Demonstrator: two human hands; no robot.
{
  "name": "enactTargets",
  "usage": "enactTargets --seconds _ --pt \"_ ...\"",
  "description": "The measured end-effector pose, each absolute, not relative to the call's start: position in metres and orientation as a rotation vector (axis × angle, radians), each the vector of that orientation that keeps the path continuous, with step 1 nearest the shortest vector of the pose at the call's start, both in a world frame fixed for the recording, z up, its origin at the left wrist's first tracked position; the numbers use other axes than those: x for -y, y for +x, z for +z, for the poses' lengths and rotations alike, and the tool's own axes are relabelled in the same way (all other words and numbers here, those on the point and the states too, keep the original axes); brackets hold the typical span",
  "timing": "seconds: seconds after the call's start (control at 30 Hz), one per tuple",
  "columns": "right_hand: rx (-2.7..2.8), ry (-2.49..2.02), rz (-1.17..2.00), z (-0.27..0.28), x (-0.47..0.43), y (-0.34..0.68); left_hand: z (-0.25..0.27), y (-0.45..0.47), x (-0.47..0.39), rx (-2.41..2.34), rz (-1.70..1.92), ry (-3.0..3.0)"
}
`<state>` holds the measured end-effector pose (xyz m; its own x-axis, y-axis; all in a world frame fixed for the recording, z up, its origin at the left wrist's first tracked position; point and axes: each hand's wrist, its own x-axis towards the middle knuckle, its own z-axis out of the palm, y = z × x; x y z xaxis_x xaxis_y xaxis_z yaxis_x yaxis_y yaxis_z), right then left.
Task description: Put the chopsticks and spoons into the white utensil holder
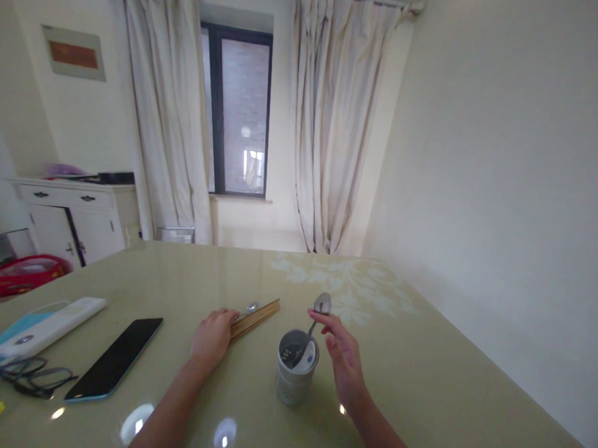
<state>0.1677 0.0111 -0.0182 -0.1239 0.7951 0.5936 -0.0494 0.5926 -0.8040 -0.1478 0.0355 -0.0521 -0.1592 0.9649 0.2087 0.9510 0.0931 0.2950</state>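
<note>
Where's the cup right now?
In the head view, the cup stands low, near the middle, on the table. It's between the left hand and the right hand, nearer the right, with a spoon leaning in it.

Eyeglasses [33, 376] and a dark-screened phone [116, 359] (face up) lie near a white device [57, 326], while curtains [328, 119] flank a window [245, 103].

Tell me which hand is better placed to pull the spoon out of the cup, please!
Probably the right hand: its fingers are at the spoon leaning in the cup, while the left hand is over at the wooden sticks.
</note>
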Motion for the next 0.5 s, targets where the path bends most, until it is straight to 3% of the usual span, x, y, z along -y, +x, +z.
enactTargets --seconds 0.27,0.5 --pt "0.755 -0.531 1.232 -0.013 -0.033 0.177 -0.050 -0.131 -0.027 -2.242 0.520 2.110" --pt "0.501 -0.610 1.317 -0.034 -0.048 0.175 -0.050 -0.121 -0.023 -2.215 0.499 2.123"
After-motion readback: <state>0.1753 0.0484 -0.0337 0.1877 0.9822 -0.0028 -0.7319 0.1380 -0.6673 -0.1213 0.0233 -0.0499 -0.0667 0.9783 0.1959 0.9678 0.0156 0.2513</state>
